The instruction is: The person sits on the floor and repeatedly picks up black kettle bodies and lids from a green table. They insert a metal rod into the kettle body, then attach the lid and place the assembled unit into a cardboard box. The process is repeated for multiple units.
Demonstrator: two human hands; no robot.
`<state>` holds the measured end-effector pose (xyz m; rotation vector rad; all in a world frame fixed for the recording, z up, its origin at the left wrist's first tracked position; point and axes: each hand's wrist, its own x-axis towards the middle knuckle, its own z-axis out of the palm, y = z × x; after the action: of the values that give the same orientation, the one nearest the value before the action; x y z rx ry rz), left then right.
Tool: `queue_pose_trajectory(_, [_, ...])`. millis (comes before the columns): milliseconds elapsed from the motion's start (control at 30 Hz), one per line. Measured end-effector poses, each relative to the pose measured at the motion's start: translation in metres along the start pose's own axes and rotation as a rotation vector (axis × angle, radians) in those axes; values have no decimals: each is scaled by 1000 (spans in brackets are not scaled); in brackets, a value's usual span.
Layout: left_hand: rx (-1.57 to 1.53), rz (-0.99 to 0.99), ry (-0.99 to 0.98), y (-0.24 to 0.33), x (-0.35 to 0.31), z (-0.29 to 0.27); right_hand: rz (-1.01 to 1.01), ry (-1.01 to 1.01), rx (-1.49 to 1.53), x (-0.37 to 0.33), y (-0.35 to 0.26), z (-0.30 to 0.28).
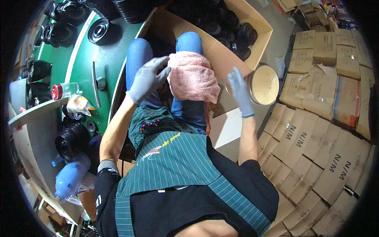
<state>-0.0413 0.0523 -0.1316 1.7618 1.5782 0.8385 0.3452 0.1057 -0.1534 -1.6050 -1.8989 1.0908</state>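
Pink cloth [193,78] draped over your right leg [189,42]. Your left hand [149,80], grey-gloved, just left of the cloth: fingers half curled, gap at thumb, nothing seen in them; contact with cloth unclear. Your right hand [240,93], right of the cloth: fingers near straight, empty. Beyond the cloth: open carton [221,56], black parts [246,34] inside.

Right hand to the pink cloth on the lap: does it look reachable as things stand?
Probably yes: the gloved right hand looks empty, and nothing visible blocks its way to the pink cloth lying on the right leg, though depth is hard to judge.
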Motion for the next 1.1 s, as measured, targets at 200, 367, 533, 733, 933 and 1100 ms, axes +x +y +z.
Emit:
queue_pose_trajectory(200, [-79, -259, -119, -76, -28, 131, 69, 150, 228, 9, 44, 161])
queue_pose_trajectory(367, [38, -390, -226, -57, -26, 98, 92, 150, 101, 4, -15, 125])
queue_pose_trajectory(533, [111, -279, -466, -31, -43, 51, 16, 42, -163, -9, -23, 91])
queue_pose_trajectory(733, [371, -323, -310, -26, -58, 80, 221, -136, -121, -34, -19, 92])
queue_pose_trajectory(933, [644, -312, -165, -1, -56, 47, -45, 98, -40, -14, -46, 56])
queue_pose_trajectory(1100, [598, -70, -255, -13, -52, 100, -677, 17, -369, -3, -94, 79])
